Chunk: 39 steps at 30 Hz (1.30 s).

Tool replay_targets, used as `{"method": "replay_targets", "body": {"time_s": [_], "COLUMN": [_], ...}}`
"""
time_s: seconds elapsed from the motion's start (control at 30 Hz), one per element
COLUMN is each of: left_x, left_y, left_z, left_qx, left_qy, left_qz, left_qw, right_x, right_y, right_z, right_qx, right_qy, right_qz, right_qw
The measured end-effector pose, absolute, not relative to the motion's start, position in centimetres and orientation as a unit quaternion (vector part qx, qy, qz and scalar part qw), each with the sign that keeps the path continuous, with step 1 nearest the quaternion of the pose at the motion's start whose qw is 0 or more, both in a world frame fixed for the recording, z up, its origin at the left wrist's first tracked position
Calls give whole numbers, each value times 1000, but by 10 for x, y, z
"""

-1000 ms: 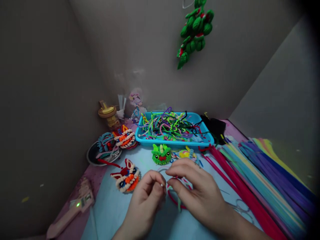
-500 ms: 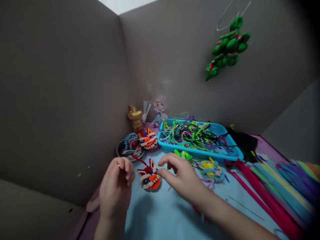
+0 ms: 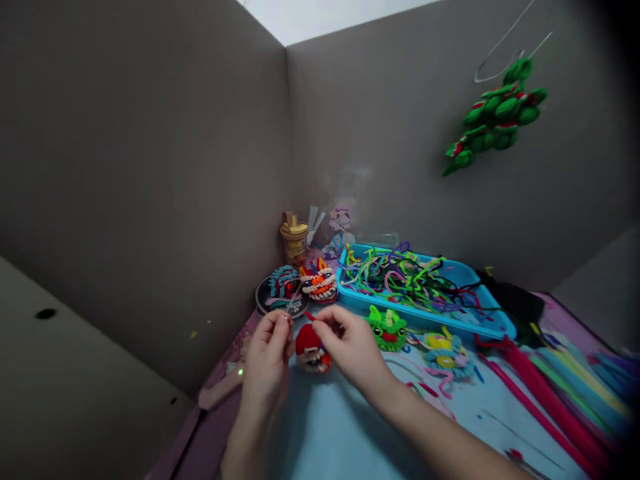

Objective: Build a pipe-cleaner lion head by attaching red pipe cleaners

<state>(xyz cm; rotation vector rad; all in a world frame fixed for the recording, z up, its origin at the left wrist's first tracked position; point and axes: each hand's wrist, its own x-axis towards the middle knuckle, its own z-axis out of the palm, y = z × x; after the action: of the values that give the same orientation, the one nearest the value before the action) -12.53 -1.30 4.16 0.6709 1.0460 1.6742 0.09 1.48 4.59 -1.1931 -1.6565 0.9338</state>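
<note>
A lion-like head of twisted pipe cleaners (image 3: 306, 340), red on top with cream and orange below, hangs between my two hands just above the table. Pinched by the fingertips of my right hand (image 3: 353, 347) is the red pipe cleaner (image 3: 310, 316) rising from it. My left hand (image 3: 267, 350) is closed in a pinch close by, with a tiny pale bead at its fingertips, partly hidden. Behind my hands lies a dark round dish (image 3: 261, 303) with small beads and a blue twisted piece (image 3: 284, 281). An orange-and-cream head (image 3: 319, 281) rests beside the dish.
A blue tray (image 3: 500, 325) holds tangled pipe cleaners. A green head (image 3: 389, 330) and a yellow-blue piece (image 3: 447, 353) sit in front. Bundled pipe cleaners (image 3: 575, 380) lie right. A lidded cup (image 3: 294, 237) stands in the corner. A green ornament (image 3: 495, 117) hangs on the wall.
My hands have come closer together. My right fingers have closed on the red pipe cleaner, and the head has turned to show its red top. The view has shifted left.
</note>
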Motion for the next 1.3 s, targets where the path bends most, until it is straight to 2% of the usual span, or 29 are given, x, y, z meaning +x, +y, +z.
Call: {"method": "replay_targets", "body": {"time_s": [0.27, 0.53, 0.87, 1.3], "left_x": [-101, -92, -102, -104], "left_y": [-23, -27, -26, -26], "left_z": [35, 26, 12, 12], "left_qx": [275, 246, 379, 417], "left_qy": [406, 385, 419, 415], "left_qz": [605, 550, 536, 529], "left_qw": [627, 699, 627, 612], "right_x": [23, 29, 33, 35], "right_y": [-26, -30, -30, -30], "right_z": [45, 41, 41, 44], "right_qx": [-463, -467, -465, -473], "right_qy": [-577, -575, -525, -519], "right_qz": [502, 516, 572, 576], "right_qw": [447, 431, 426, 419]}}
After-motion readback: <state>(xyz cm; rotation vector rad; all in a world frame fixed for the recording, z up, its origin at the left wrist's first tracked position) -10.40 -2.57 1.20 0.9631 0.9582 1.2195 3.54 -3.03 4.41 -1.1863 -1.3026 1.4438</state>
